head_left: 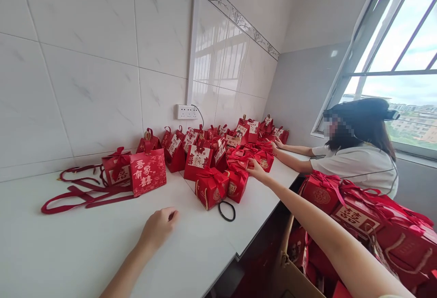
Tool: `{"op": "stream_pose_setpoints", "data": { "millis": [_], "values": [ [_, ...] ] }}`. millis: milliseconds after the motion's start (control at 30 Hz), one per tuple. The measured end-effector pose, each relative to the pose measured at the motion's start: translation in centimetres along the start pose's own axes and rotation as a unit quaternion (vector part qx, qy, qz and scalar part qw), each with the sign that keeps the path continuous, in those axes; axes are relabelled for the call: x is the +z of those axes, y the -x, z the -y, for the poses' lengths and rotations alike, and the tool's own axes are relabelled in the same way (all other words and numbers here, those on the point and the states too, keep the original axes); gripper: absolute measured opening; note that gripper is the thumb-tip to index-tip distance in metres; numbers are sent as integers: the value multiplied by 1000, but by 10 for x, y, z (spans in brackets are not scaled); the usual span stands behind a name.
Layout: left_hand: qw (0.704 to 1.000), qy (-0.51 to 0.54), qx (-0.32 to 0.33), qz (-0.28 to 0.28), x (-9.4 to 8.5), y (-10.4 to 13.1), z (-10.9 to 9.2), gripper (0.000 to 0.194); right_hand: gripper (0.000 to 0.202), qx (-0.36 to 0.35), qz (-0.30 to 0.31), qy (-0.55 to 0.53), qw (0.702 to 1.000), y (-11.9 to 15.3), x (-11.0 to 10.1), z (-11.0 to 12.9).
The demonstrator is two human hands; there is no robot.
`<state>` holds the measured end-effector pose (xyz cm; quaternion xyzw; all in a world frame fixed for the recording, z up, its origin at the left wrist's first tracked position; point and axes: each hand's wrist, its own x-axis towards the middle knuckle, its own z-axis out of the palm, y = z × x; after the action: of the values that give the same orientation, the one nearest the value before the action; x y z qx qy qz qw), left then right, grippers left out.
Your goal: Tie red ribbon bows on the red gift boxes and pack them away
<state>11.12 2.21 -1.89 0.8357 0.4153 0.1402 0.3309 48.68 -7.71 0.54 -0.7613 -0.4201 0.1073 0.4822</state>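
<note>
My left hand (159, 228) rests on the white tabletop with its fingers curled in, and nothing shows in it. Ahead of it stands a red gift box (148, 172) with gold Chinese characters, beside a ribbon-tied gift box (116, 168). My right hand (256, 170) reaches across to the crowded boxes, its fingers bent against the edge of a small red gift box (241, 165); the fingertips are partly hidden. Closer to me are two bow-tied boxes, one a cube-shaped box (212, 188), with a black hair tie (227, 211) lying beside them.
Loose red ribbons (85, 195) lie at the left. Many red boxes line the tiled wall below a power strip (186, 112). A co-worker (358, 161) reaches in at the far right. Below, a cardboard box (290, 266) and stacked red boxes (355, 216) stand beside the table edge.
</note>
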Motion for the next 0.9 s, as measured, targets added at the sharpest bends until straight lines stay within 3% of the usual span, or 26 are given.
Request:
{"op": "stream_pose_setpoints", "data": {
  "millis": [267,533,667,900],
  "values": [
    [1000,-4,-10,15,-3,-2,-1,21,79,26,70,-58,996,8,-6,-8],
    [1000,-17,-10,16,0,-12,8,23,81,-6,4,33,999,-1,-10,1],
    [1000,-16,-9,16,0,-13,8,22,71,-40,-42,101,993,5,-33,12],
    [1000,2,-9,16,0,-12,8,20,63,-70,-99,185,975,34,-92,30]
  ]
}}
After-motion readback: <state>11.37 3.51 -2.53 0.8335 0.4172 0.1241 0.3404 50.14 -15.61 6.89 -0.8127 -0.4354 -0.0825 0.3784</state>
